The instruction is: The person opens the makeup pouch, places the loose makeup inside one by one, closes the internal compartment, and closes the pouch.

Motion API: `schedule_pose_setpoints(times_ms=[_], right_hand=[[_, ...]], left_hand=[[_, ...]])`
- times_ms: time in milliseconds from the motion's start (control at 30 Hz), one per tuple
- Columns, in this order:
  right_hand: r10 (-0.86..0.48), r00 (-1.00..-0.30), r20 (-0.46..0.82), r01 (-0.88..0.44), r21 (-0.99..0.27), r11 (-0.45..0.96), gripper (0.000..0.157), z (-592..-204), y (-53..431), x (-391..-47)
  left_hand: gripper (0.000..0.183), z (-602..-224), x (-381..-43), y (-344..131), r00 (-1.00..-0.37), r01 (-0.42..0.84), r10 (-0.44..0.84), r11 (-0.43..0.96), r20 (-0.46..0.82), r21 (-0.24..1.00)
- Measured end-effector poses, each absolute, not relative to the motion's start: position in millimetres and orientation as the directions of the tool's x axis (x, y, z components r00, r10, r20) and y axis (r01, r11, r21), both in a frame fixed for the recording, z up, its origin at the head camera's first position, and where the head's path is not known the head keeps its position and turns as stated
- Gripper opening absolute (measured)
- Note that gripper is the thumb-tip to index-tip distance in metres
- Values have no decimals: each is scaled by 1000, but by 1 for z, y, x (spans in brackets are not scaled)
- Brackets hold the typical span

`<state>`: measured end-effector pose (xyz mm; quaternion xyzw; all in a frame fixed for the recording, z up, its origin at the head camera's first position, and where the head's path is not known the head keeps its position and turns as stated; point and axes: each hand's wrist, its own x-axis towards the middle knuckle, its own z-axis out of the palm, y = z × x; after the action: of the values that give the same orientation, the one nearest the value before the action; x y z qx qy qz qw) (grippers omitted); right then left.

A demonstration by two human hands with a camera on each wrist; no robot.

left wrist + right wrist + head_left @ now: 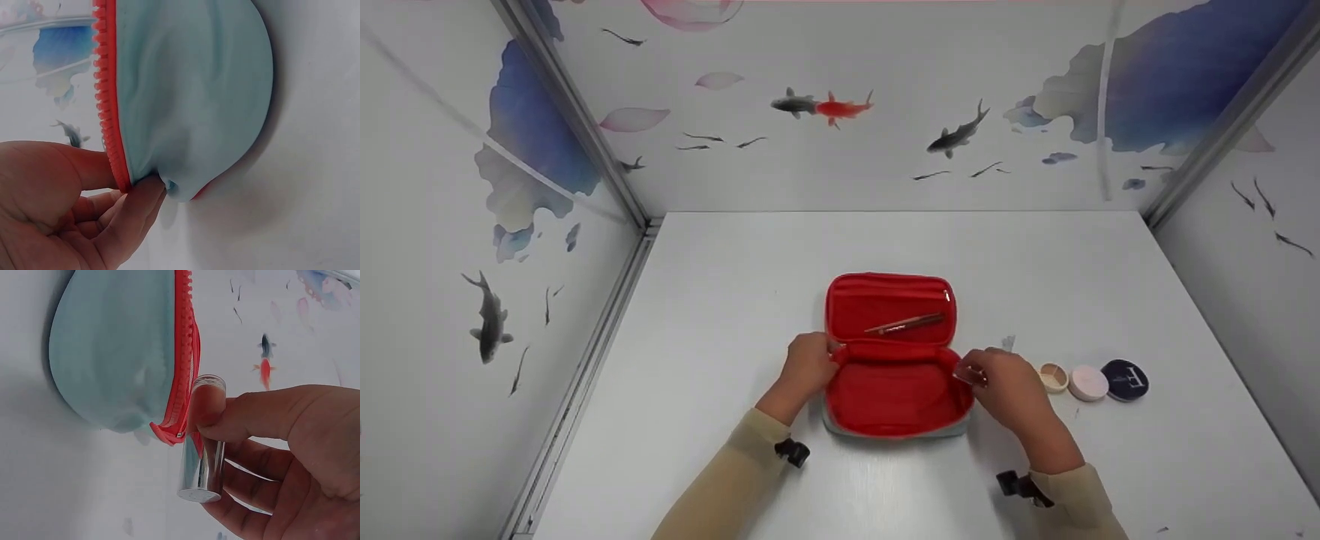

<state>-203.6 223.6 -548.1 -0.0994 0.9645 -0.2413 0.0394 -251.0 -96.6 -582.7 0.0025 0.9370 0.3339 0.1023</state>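
Note:
An unzipped cosmetic bag (pixel 900 405), red inside and pale blue outside, lies with its lid folded back. My left hand (pixel 810 365) pinches the bag's left rim beside the red zipper (pixel 107 95), thumb inside and fingers against the blue wall. At the right rim, my right hand (pixel 1001 382) holds a lipstick tube (pixel 202 455), shiny silver with a clear end, between thumb and fingers. In the right wrist view the tube stands close beside the zipper edge; whether they touch I cannot tell. Slim pencil-like sticks (pixel 911 324) lie across the red lid.
To the right on the white table (pixel 720 300) stand a small beige round pot (pixel 1053 378), a pale pink round case (pixel 1088 383) and a dark blue round case (pixel 1125 380). A small clear item (pixel 1008 342) lies behind my right hand. Printed panels enclose the table.

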Motion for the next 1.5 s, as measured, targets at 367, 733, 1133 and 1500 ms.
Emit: schedule_pose_setpoints(times_ms=[367, 733, 1133, 1500], right_hand=[[-281, -959, 21, -257, -474, 842, 23, -551, 192, -214], [-335, -942, -18, -289, -463, 838, 21, -551, 154, -211], [-395, -918, -44, -333, -454, 826, 32, -560, 131, -210], [-507, -862, 11, -467, -407, 785, 30, -568, 112, -207]], left_hand=[[18, -580, -250, -97, -978, -54, 87, 778, -192, 626], [19, -581, -252, -94, -980, 8, 127, 794, -153, 608], [26, -582, -252, -96, -979, 5, 126, 800, -160, 600], [22, -581, -251, -98, -980, 1, 119, 799, -156, 601]])
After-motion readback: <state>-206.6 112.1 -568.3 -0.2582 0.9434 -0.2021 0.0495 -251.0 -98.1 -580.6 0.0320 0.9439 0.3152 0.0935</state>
